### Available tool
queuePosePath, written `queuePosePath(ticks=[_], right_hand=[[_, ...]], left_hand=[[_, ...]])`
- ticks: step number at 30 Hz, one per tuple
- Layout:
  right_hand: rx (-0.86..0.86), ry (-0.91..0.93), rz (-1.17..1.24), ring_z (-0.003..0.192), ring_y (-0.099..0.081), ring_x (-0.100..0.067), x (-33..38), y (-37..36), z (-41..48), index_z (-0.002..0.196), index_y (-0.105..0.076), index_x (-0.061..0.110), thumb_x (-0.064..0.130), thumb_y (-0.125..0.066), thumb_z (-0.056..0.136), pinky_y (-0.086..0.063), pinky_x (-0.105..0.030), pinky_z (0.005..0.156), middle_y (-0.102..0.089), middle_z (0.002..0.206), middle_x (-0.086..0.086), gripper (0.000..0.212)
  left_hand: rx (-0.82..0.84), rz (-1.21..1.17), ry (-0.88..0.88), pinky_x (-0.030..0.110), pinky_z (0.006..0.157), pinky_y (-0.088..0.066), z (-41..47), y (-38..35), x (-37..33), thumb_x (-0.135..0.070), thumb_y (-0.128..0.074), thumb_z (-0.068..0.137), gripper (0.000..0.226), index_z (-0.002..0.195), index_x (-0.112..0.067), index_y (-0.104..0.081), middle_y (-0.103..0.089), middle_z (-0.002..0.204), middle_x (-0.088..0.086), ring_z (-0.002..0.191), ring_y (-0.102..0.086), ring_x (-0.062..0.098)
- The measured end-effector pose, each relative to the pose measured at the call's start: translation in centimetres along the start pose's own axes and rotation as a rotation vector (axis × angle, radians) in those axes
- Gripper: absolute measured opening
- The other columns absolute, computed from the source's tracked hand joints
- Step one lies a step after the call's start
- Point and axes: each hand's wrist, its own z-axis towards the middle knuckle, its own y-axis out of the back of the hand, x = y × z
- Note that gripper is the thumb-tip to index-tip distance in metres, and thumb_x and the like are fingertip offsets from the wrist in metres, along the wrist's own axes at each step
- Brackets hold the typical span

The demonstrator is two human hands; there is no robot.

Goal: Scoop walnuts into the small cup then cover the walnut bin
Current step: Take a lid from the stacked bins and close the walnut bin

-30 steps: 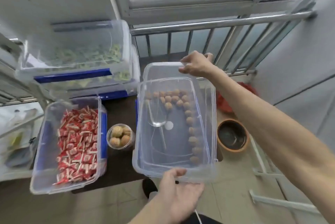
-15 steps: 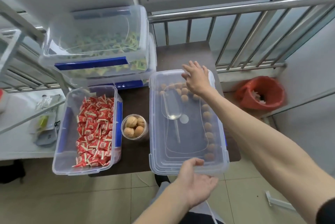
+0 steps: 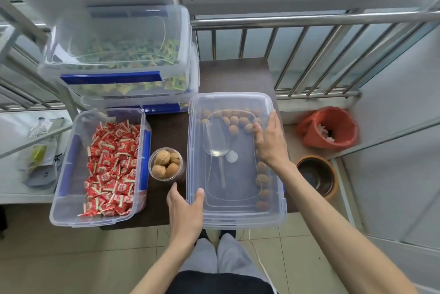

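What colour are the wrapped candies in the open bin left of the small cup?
Red wrappers with pale edges and white markings, on the candies, clearest in the head view.

1. Right hand (image 3: pixel 271 143) covers several walnuts (image 3: pixel 234 122) under the clear lid (image 3: pixel 238 212).
2. Candy wrappers' (image 3: pixel 112 165) print too small to read.
3. Lower stacked bin (image 3: pixel 142 103) mostly hidden by upper bin (image 3: pixel 119 39).
4. Forearms cut off at bottom edge.

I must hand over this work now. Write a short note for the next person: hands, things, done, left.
Left hand: open, at the near left corner of the lid.
Right hand: flat on the lid's right side.
Small cup: holds walnuts, beside the walnut bin.
Scoop: inside the bin.
Done: scooping; lid lies on the bin.
Left: press the lid edges down, if not yet seated.
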Motion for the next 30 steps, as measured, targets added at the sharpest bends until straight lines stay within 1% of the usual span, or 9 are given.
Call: queuePosePath(ticks=[3,5,7,11,15,18,21,25,30], right_hand=[[0.012,0.018,0.028,0.15,-0.021,-0.026,0.0,0.4,0.3,0.156,-0.011,0.005,0.039,-0.035,0.104,-0.02,-0.035,0.119,-0.018,0.164,-0.014,0.067],[0.019,0.018,0.055,0.146,-0.03,-0.03,-0.3,0.7,0.6,0.156,-0.013,0.008,0.039,-0.033,0.104,-0.028,-0.041,0.116,-0.027,0.161,-0.015,0.064],[0.005,0.001,0.061,0.14,-0.039,-0.035,-0.7,0.7,1.0,0.156,-0.015,0.011,0.04,-0.033,0.104,-0.035,-0.044,0.111,-0.038,0.155,-0.019,0.063],[-0.004,-0.004,0.073,0.139,-0.041,-0.037,-0.9,0.6,0.7,0.157,-0.015,0.012,0.042,-0.033,0.103,-0.035,-0.043,0.11,-0.041,0.153,-0.019,0.064],[0.055,-0.01,0.067,0.149,-0.024,-0.032,-0.8,1.1,0.8,0.158,-0.007,0.012,0.044,-0.03,0.104,-0.022,-0.04,0.12,-0.023,0.162,-0.017,0.067],[0.083,-0.031,0.006,0.152,-0.013,-0.029,-1.1,1.0,-0.1,0.157,-0.003,0.006,0.043,-0.027,0.104,-0.015,-0.039,0.122,-0.012,0.165,-0.016,0.069],[0.056,-0.12,0.159,0.15,-0.022,-0.031,-0.9,0.9,-0.7,0.156,-0.01,0.003,0.041,-0.03,0.104,-0.02,-0.038,0.12,-0.022,0.162,-0.019,0.068],[-0.002,-0.32,0.368,0.138,-0.043,-0.03,-1.2,1.3,-1.1,0.149,-0.028,0.002,0.058,-0.048,0.092,-0.034,-0.034,0.108,-0.045,0.149,-0.014,0.083],[-0.114,-0.344,0.295,0.129,-0.05,-0.035,-1.2,0.9,-1.8,0.143,-0.04,0.004,0.062,-0.053,0.088,-0.04,-0.04,0.104,-0.051,0.141,-0.019,0.081]], left_hand=[[0.066,-0.05,-0.036,0.03,0.095,-0.048,1.0,-0.7,1.1,-0.042,-0.052,0.1,0.065,0.156,-0.021,-0.027,-0.047,0.151,0.004,0.13,-0.052,0.02],[0.087,-0.053,-0.091,0.017,0.072,-0.046,1.1,-1.0,1.3,-0.041,-0.048,0.102,0.052,0.15,-0.025,-0.036,-0.058,0.135,0.001,0.109,-0.059,0.011],[0.091,-0.054,-0.119,0.014,0.068,-0.043,1.2,-1.2,1.3,-0.04,-0.047,0.103,0.049,0.149,-0.025,-0.038,-0.058,0.128,-0.004,0.105,-0.057,0.008],[0.099,-0.025,-0.138,0.011,0.07,-0.041,1.5,-1.5,1.5,-0.038,-0.044,0.104,0.047,0.148,-0.023,-0.037,-0.057,0.133,-0.002,0.109,-0.055,0.008],[0.11,-0.016,-0.177,0.007,0.066,-0.04,1.6,-1.5,2.0,-0.036,-0.043,0.105,0.046,0.148,-0.023,-0.037,-0.055,0.129,-0.007,0.098,-0.056,0.0],[0.094,-0.023,-0.179,0.013,0.078,-0.048,1.8,-1.8,2.5,-0.038,-0.046,0.103,0.049,0.149,-0.023,-0.037,-0.056,0.13,-0.005,0.114,-0.058,0.01],[0.066,-0.071,-0.155,0.037,0.1,-0.053,1.5,-2.0,2.5,-0.043,-0.047,0.102,0.056,0.153,-0.024,-0.035,-0.055,0.138,-0.002,0.127,-0.055,0.018],[0.073,-0.088,-0.106,0.048,0.114,-0.04,1.7,-1.7,2.2,-0.046,-0.053,0.099,0.076,0.161,-0.023,-0.017,-0.04,0.159,0.004,0.143,-0.043,0.028],[0.125,-0.143,-0.039,0.045,0.104,-0.051,2.9,-0.6,2.6,-0.049,-0.071,0.085,0.087,0.154,-0.015,-0.032,-0.056,0.143,0.006,0.125,-0.059,0.024]])
